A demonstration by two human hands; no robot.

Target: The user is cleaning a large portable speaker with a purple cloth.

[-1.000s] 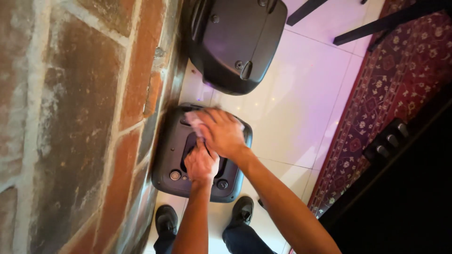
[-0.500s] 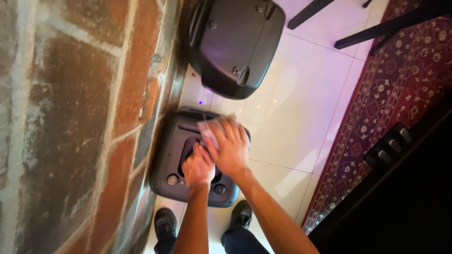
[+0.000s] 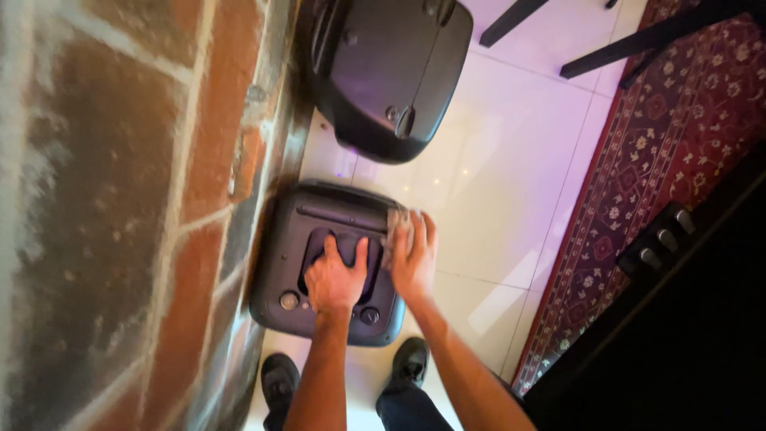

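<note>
At the near edge of the view, just below both hands, two dark shoes (image 3: 281,381) stand on the pale tiled floor (image 3: 511,168), beside a rough brick wall (image 3: 120,207). Left hand (image 3: 335,281): grip closed, fingers curled into the recessed handle on top of a black portable speaker (image 3: 275,263), which stands on the floor against the wall; two round knobs show either side of the wrist. Right hand (image 3: 413,257): grip flat rather than clenched, palm and spread fingers pressing a small grey cloth (image 3: 396,227) against the speaker's top right edge, the cloth peeping out beyond the fingertips. Step in hand, as judged: wiping the top of the speaker while the other hand steadies it by the handle. Next move, as judged, calls for keeping the left hold firm and carrying the cloth over the parts not yet under it, toward the far rim and the knobs. Containers: none in view. Beyond the hands, a second, larger black speaker (image 3: 391,72) on the same floor, apart from the first. Farther right, dark furniture legs (image 3: 638,44), a red patterned rug (image 3: 670,160).
</note>
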